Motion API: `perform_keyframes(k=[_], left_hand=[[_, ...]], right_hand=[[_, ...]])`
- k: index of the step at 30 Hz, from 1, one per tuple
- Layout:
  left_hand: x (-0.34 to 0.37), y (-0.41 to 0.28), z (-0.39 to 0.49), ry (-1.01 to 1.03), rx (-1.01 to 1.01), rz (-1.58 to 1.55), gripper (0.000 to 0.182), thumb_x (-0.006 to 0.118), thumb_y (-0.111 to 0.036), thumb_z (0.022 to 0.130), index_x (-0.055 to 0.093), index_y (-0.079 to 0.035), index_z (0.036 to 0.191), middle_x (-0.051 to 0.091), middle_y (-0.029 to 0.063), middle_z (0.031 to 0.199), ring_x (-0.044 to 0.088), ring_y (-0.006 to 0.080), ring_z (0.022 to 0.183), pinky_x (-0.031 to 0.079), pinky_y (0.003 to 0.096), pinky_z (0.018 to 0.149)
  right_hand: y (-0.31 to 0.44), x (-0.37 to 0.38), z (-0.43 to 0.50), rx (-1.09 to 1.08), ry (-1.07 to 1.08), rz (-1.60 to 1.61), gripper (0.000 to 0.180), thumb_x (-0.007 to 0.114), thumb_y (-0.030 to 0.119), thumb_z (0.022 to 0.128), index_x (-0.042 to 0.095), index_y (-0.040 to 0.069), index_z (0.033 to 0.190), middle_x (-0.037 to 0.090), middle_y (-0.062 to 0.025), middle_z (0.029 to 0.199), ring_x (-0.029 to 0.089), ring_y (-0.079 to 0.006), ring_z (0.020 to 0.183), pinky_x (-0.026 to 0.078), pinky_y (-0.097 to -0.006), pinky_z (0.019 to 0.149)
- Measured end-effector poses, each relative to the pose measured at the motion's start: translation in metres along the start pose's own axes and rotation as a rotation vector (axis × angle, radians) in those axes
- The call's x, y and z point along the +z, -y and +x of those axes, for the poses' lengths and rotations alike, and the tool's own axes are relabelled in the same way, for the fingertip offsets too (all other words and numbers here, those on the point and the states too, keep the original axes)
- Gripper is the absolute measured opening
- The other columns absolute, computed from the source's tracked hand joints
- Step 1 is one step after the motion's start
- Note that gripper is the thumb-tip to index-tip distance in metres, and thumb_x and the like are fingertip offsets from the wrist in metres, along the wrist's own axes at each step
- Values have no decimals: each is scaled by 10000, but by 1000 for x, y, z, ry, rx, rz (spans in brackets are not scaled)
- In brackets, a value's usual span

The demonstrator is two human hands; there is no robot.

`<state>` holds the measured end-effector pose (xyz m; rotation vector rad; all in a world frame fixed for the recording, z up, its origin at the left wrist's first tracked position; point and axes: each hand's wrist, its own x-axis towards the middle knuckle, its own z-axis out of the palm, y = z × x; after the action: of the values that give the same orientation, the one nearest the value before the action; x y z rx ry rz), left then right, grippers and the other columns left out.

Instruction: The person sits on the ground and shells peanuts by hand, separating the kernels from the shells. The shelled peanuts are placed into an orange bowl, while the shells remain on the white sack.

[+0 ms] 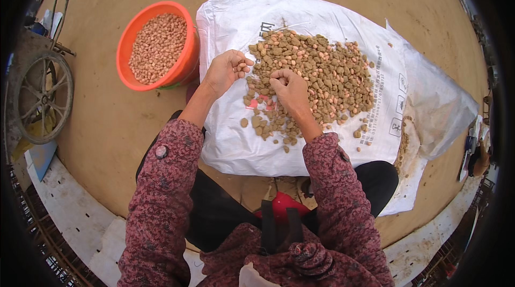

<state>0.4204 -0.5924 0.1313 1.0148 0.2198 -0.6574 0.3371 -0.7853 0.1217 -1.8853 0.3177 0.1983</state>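
Observation:
My left hand [228, 70] is raised over the left edge of a pile, its fingers curled around a few pinkish peanut kernels. Close to its right, my right hand [290, 88] hovers at the pile's lower left part with thumb and forefinger together; whether something is between them cannot be seen. The pile of brown soil clods mixed with peanut kernels [326, 74] lies on a white woven sack [241, 146] that bears printed writing. Left of the sack stands an orange plastic bucket [124, 52], filled well up with shelled peanut kernels [157, 48].
A cart wheel [43, 97] stands at the far left on the brown ground. Grey plastic sheeting [438, 102] lies right of the sack, with loose soil [403, 142] beside it. My bent knees in black trousers [376, 186] border the sack's near edge.

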Motion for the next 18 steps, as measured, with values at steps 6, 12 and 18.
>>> perform_keyframes(k=[6,12,18], left_hand=[[5,6,-14,13,59,988,107,668,-111,796,666,-16,844,608,57,708,539,167,602,438,294,594],[11,24,-23,24,272,1392,173,688,-107,756,712,2,888,647,158,759,625,309,713,477,381,669],[8,28,-18,-9,264,1465,143,660,-120,783,721,-23,868,675,136,781,660,293,753,496,373,690]], right_hand=[[-4,7,7,-504,-184,-790,99,631,137,863,656,49,900,632,-149,711,613,-274,615,467,-384,588],[-1,-15,-20,-120,15,-102,125,624,133,884,602,12,903,628,-129,716,577,-201,580,464,-341,581],[-16,11,-39,-380,-4,-674,159,657,171,862,604,22,880,650,-158,748,625,-305,638,492,-405,595]])
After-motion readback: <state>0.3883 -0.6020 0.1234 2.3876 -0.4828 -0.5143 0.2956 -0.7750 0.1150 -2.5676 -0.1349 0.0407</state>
